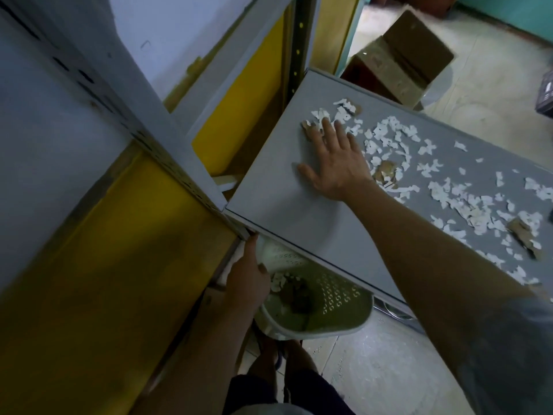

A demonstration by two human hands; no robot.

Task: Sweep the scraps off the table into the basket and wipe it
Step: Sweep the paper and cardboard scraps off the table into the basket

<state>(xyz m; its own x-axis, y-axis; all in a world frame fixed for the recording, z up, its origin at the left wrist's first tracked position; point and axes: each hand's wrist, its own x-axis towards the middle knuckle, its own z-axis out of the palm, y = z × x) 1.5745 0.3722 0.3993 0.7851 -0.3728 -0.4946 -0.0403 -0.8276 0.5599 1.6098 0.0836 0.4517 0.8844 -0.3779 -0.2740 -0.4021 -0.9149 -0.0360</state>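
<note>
The grey table [299,211] is carrying white and brown scraps [466,202] across its right and far part, while its near-left corner is lying bare. The perforated basket [338,307] is sitting just under the table's near edge, already holding a few scraps. The right hand [335,163] is lying flat on the table, fingers straight and spread, fingertips touching the far-left scraps. The left hand [248,280] is gripping the basket's rim. The sweeping step is under way; the next move is probably calling for dragging the scraps toward the near edge, over the basket.
</note>
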